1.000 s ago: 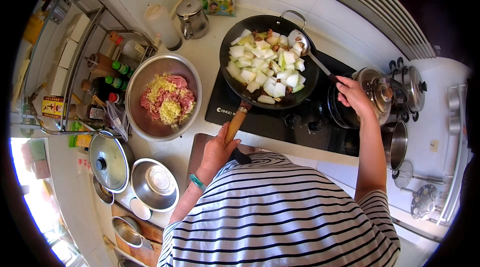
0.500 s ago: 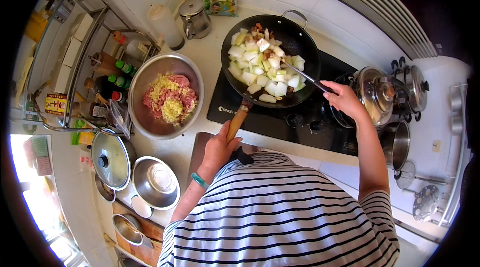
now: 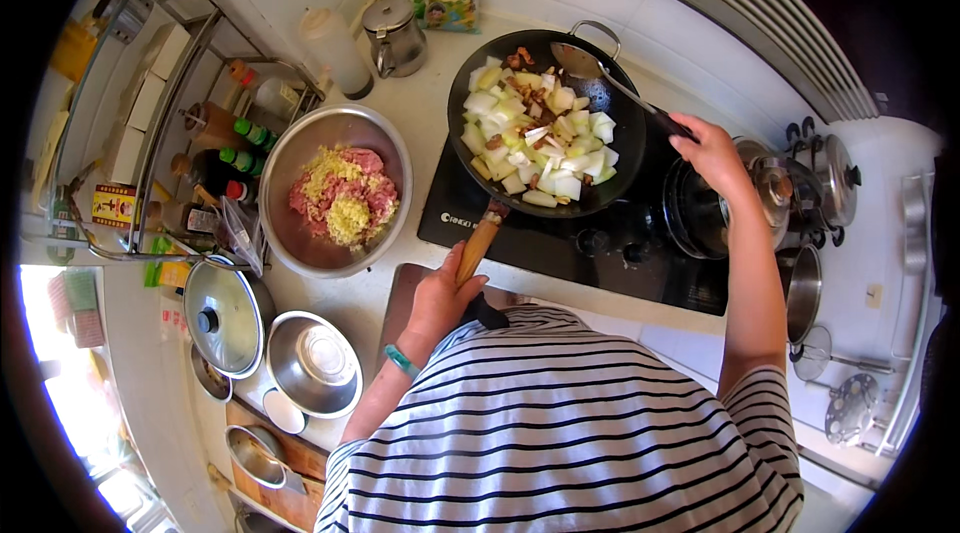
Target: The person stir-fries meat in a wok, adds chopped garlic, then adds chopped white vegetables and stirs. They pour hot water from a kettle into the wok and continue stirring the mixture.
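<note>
A black wok point(image 3: 630, 128) sits on the black stovetop point(image 3: 500, 226), holding pale green-white vegetable chunks point(image 3: 510, 138) mixed with browned meat bits point(image 3: 537, 105). My left hand point(image 3: 440, 295) is wrapped round the wok's wooden handle point(image 3: 481, 241). In my right hand point(image 3: 712, 155) is the dark grip of a metal spatula point(image 3: 625, 90). Its broad blade rests over the far right inside of the wok, beside the food and apart from most of it.
Left of the wok stands a steel bowl point(image 3: 403, 138) of raw minced meat topped with chopped yellowish bits. A steel pot point(image 3: 395, 37), a squeeze bottle point(image 3: 336, 54) and a bottle rack point(image 3: 198, 18) are behind it. Lidded pots point(image 3: 835, 176) stand at right.
The spatula has moved from among the vegetables to the wok's far right side, my right hand rising slightly with it. The food has shifted, with more browned bits showing on top.
</note>
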Tool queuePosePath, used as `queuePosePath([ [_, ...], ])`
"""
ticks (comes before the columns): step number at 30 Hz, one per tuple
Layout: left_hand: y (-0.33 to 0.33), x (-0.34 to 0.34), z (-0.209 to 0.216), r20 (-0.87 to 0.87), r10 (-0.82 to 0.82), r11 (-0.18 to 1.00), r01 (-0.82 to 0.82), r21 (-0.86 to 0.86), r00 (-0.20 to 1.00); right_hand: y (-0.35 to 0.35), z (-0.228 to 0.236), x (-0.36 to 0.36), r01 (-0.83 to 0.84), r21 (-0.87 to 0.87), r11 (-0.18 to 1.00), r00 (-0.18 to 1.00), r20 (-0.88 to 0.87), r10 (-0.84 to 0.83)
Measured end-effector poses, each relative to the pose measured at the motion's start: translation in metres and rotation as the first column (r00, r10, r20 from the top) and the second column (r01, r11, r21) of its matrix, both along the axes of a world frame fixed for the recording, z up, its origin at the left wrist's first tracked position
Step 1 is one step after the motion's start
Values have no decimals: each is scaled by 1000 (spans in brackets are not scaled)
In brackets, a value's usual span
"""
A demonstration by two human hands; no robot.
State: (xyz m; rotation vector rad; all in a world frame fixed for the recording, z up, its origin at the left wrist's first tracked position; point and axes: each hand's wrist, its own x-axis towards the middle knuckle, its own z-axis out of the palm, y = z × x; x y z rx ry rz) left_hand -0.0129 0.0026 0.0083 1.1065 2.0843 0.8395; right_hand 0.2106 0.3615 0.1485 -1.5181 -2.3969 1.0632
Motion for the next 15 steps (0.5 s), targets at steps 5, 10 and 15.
queuePosePath([
  [5, -1, 0, 2, 2, 3, 1000, -3, -8, 1000, -8, -18, -59, -143, -9, 990, 988, -65, 142],
  [10, 1, 0, 3, -16, 9, 999, -10, -32, 1000, -51, -1, -69, -490, 255, 834, 872, 164, 462],
  [15, 1, 1, 1, 5, 16, 999, -16, -29, 1000, -80, 35, -44, -568, 270, 778, 811, 345, 472],
])
